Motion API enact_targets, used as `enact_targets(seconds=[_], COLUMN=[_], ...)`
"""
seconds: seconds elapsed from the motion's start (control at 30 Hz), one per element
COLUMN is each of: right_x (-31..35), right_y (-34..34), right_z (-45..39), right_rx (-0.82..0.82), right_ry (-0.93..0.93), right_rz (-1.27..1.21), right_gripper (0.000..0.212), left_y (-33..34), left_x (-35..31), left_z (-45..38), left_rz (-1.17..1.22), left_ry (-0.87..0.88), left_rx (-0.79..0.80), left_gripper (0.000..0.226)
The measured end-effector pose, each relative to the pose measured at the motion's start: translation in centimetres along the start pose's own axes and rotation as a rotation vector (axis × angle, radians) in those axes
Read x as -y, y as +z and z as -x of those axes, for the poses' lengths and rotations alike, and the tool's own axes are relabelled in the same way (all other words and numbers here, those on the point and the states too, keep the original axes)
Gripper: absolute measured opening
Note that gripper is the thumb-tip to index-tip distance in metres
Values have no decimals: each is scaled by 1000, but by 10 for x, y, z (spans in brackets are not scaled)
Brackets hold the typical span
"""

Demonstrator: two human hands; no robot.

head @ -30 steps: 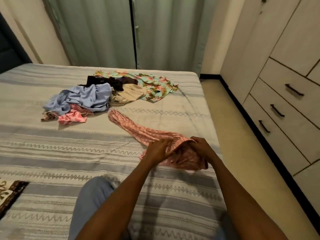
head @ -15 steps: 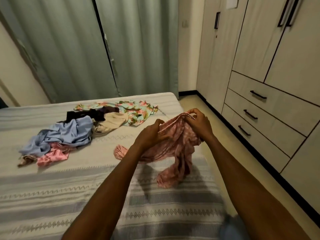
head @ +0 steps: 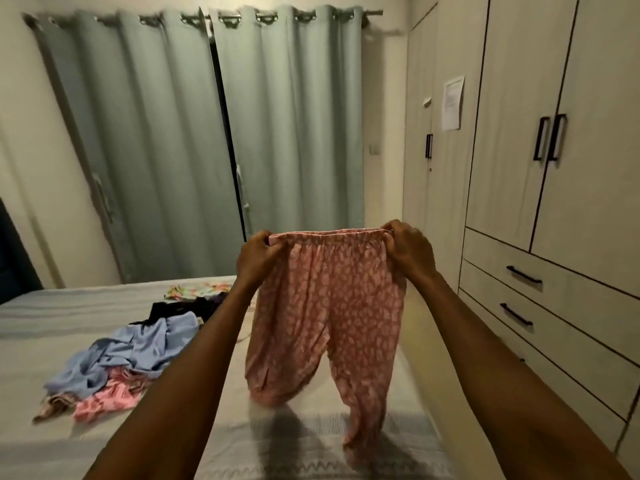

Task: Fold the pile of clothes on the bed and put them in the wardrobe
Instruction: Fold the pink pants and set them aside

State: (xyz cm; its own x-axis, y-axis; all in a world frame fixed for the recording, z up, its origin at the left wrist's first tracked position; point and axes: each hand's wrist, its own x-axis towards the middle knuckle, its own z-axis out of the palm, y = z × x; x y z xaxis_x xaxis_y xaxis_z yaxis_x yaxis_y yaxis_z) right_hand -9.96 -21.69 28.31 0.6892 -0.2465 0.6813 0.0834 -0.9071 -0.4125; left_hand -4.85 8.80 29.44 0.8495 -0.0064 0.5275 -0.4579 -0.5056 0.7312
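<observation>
Pink patterned trousers [head: 329, 313] hang in the air above the bed [head: 41, 317], stretched out by the waistband. My left hand [head: 256, 256] grips the waistband's left end and my right hand [head: 410, 247] grips its right end. Both legs dangle, and the lower hems touch the bedspread. To the left on the bed lies the pile of clothes [head: 138, 355]: a light blue garment, a pink one, a black one and a floral one at the back. The wardrobe [head: 512, 168] fills the right wall, with its doors shut.
Wardrobe drawers [head: 540, 289] with black handles sit below the doors. A strip of floor runs between bed and wardrobe. Green curtains [head: 207, 150] hang behind the bed. A paper sheet [head: 453, 102] is stuck on a wardrobe door.
Both hands lifted the pink trousers off the bed and spread the waistband wide apart. My view tilted upward towards the curtains.
</observation>
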Motion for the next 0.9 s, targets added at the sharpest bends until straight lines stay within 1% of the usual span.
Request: enact_targets(seconds=[0.07,0.1,0.17,0.23,0.3,0.37,0.47,0.53,0.57,0.6,0.63,0.67,0.7,0.73,0.77,0.8,0.87,0.9], right_x=[17,24,32,37,41,46,45,43,44,47,51,55,58,61,65,68,73,74], right_y=[-14,-20,-31,-42,-58,-75,-87,-83,-78,-72,-66,-60,-52,-45,-38,-31,-16,-8], right_z=[-15,-24,-38,-47,-49,-47,-44,-43,-43,-42,-41,-39,-37,-34,-30,-25,-17,-14], right_rx=[-29,-36,-48,-40,65,232,440,483,468,412,326,238,178,164,186,222,294,325], right_ry=[74,139,264,307,286,249,229,229,238,258,291,323,344,346,338,320,250,195], right_rz=[-50,-129,-393,-758,-1086,-1324,-1527,-1603,-1602,-1542,-1421,-1273,-1140,-1037,-968,-908,-812,-773], right_gripper=[31,33,40,41,35,35,39,38,35,31,27,24,26,28,29,30,29,28], left_y=[-11,-17,-30,-44,-61,-77,-91,-92,-89,-83,-76,-67,-57,-46,-35,-25,-9,-2], left_x=[-13,-20,-32,-39,-45,-47,-43,-40,-39,-38,-39,-36,-33,-29,-25,-24,-35,-39], left_z=[-14,-19,-24,-26,-24,-23,-15,-11,-10,-11,-10,-14,-17,-21,-22,-19,1,10], left_rz=[80,141,279,417,561,697,837,912,933,926,897,840,773,714,691,668,641,664], left_ry=[-2,-11,-24,-23,-49,-119,-198,-217,-235,-265,-307,-341,-373,-396,-404,-396,-381,-385], left_rx=[6,19,69,136,243,384,541,585,578,544,480,395,305,217,164,156,230,272], left_gripper=[37,31,23,27,36,37,36,42,40,34,30,35,49,63,65,58,37,30])
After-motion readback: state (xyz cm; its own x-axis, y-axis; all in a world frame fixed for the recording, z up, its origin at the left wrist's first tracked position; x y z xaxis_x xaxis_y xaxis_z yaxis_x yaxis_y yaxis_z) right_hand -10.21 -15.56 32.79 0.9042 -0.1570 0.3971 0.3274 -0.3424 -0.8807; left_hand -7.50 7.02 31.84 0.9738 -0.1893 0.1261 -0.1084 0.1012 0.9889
